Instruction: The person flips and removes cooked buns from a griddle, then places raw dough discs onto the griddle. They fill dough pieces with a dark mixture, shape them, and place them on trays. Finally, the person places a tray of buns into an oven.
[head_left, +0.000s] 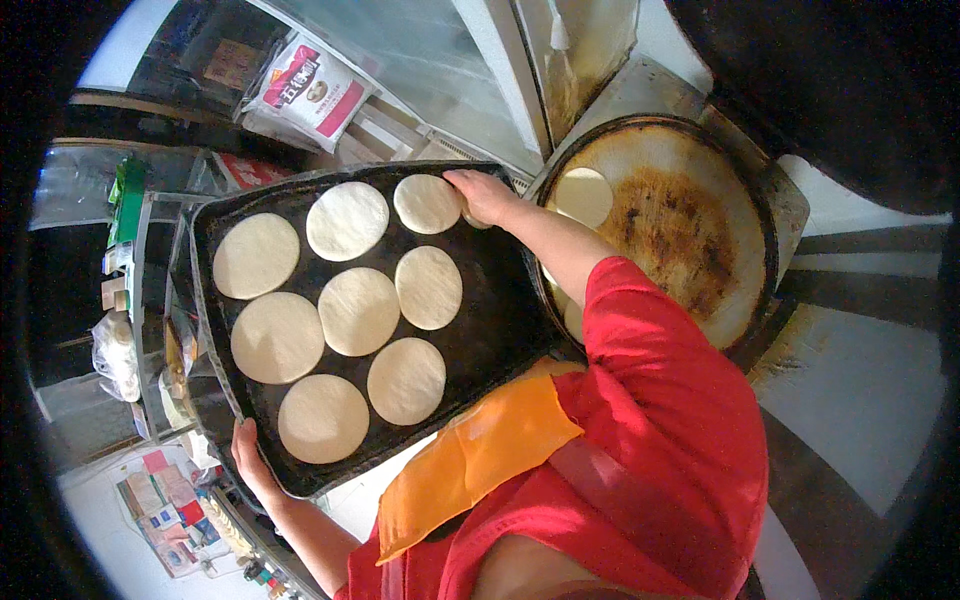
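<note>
A large black baking tray (495, 300) is tilted in front of me, with several flat round dough discs (358, 311) lying on it. My left hand (253, 459) grips the tray's near left corner. At the far right corner, my right hand (480, 196) is on the tray's edge, with a dough disc partly hidden under its fingers. Just right of the tray is a round griddle (667, 232) with a browned, scorched middle. Pale dough discs (584, 198) lie along the griddle's left side, some partly hidden by my right arm.
A printed plastic flour sack (309, 94) stands beyond the tray, by a glass panel (412, 60). On the left is a metal-framed shelf (142, 315) holding boxes and bags. A big dark round lid (825, 97) looms at the upper right, beside the griddle.
</note>
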